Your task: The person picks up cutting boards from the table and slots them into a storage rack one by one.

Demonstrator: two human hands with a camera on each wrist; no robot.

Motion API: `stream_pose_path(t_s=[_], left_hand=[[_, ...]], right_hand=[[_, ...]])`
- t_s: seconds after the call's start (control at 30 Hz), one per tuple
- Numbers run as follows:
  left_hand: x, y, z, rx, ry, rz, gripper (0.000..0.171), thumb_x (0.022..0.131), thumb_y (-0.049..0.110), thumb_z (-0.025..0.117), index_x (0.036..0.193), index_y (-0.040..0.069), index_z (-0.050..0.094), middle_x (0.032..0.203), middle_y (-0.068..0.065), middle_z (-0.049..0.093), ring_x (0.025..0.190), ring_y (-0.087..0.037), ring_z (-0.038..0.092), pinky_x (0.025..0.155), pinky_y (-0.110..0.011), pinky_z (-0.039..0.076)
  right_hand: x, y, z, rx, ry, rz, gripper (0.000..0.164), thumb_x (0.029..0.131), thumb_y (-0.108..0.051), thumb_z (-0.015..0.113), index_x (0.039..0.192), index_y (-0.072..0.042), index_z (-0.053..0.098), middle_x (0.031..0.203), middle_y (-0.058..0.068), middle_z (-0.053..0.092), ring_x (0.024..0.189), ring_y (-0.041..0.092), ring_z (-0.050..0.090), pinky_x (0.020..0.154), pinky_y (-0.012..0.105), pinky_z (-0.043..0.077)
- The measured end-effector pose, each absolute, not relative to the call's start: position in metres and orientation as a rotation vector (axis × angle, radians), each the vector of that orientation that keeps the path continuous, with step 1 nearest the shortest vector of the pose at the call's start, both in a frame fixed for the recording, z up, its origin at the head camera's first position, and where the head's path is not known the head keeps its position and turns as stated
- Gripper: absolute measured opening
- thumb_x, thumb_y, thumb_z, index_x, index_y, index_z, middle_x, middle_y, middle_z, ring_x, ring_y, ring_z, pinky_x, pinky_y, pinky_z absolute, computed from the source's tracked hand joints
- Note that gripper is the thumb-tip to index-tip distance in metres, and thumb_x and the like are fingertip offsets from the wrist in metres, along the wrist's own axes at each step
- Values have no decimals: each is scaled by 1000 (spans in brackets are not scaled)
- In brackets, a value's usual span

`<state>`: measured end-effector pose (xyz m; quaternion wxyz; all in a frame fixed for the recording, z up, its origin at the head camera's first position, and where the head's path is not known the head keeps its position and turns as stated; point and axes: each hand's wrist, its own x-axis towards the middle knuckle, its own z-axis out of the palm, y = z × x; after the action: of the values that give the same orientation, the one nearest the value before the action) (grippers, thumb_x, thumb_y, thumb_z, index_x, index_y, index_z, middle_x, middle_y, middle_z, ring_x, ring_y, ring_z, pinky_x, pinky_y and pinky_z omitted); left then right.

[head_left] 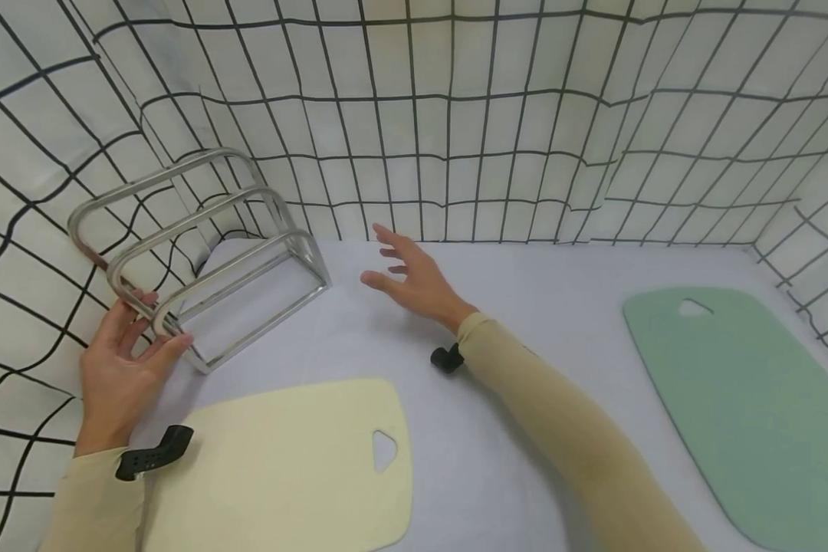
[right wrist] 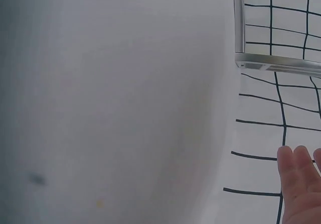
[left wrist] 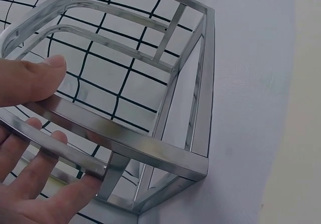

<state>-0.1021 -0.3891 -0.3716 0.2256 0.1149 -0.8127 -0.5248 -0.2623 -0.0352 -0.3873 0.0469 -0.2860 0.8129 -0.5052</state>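
Observation:
A silver metal rack [head_left: 200, 222] with several rounded hoops stands at the left of the white table, close to the gridded back wall. My left hand [head_left: 126, 356] grips the rack's near left side. In the left wrist view the thumb [left wrist: 42, 78] lies over one flat bar while the fingers [left wrist: 37, 171] curl under and around a neighbouring bar. To the right of the rack, my right hand [head_left: 417, 277] is held above the table with its fingers extended and spread, holding nothing. Its fingers [right wrist: 301, 174] show at the lower right of the right wrist view, apart from the rack.
A cream cutting board [head_left: 283, 468] lies at the front left, partly beneath the left forearm. On the right lies a green cutting board [head_left: 745, 406]. White cloth walls [head_left: 497, 130] with black grid lines enclose the table [head_left: 524, 284] at the back and sides.

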Motion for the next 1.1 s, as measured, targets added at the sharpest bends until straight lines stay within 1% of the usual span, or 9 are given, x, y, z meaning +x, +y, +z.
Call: stream_pose_path(t_s=[0.17, 0.27, 0.33, 0.47, 0.6, 0.77, 0.9, 1.0, 1.1], left_hand=[[-100, -392, -372, 321, -2285, -1396, 79, 78, -7, 74, 145, 19, 43, 150, 3, 45, 125, 1, 49, 84, 3, 45], [-100, -393, -374, 319, -2317, -1356, 77, 79, -5, 74, 145, 20, 43, 150, 4, 44, 125, 2, 48, 85, 3, 44], [-99, -394, -375, 300, -2339, -1328, 76, 80, -5, 73, 146, 19, 42, 151, 4, 45, 125, 3, 48, 86, 3, 44], [-98, -395, -376, 241, -2350, -1333, 76, 81, -5, 73, 146, 18, 42, 150, 3, 45, 124, 4, 48, 86, 3, 43], [-97, -396, -376, 196, -2359, -1335, 75, 82, -5, 72, 147, 17, 41, 150, 3, 45, 124, 4, 47, 86, 4, 43], [-95, -398, -375, 142, -2333, -1372, 76, 81, -7, 71, 147, 15, 40, 150, 3, 46, 124, 4, 48, 86, 4, 43], [-94, -401, -374, 68, -2235, -1537, 77, 80, -12, 70, 147, 12, 41, 149, 4, 48, 124, 4, 49, 86, 2, 44], [-95, -402, -374, 27, -2186, -1621, 78, 79, -14, 69, 147, 11, 41, 148, 6, 49, 124, 3, 50, 87, 1, 45], [-96, -402, -374, 20, -2188, -1615, 77, 79, -14, 69, 147, 11, 41, 148, 7, 50, 126, 2, 49, 87, 1, 45]], right_hand=[[-264, -41, -388, -892, 2497, -1518, 80, 86, -60, 63, 151, -48, 18, 156, -7, 35, 139, 20, 46, 111, 37, 45], [-264, -43, -389, -893, 2491, -1523, 79, 86, -60, 63, 150, -48, 18, 156, -5, 36, 138, 18, 47, 111, 36, 45], [-264, -44, -389, -891, 2468, -1545, 78, 86, -59, 64, 149, -50, 19, 156, -4, 36, 138, 21, 48, 111, 37, 45], [-263, -47, -388, -888, 2427, -1565, 77, 86, -58, 64, 148, -50, 20, 156, -8, 36, 137, 24, 49, 112, 37, 45], [-261, -52, -386, -911, 2391, -1562, 76, 87, -55, 65, 149, -48, 22, 157, -8, 34, 138, 24, 48, 112, 38, 45], [-259, -60, -381, -921, 2360, -1530, 74, 89, -50, 65, 148, -51, 20, 158, -16, 29, 141, 18, 43, 112, 39, 44], [-258, -67, -377, -927, 2324, -1509, 74, 92, -43, 65, 151, -45, 20, 159, -21, 25, 144, 11, 38, 116, 38, 41], [-251, -69, -368, -932, 2265, -1492, 75, 94, -35, 64, 154, -39, 18, 161, -19, 22, 147, 13, 35, 118, 39, 37], [-246, -71, -363, -947, 2221, -1488, 77, 94, -30, 64, 155, -36, 17, 162, -18, 20, 149, 17, 33, 119, 40, 36]])
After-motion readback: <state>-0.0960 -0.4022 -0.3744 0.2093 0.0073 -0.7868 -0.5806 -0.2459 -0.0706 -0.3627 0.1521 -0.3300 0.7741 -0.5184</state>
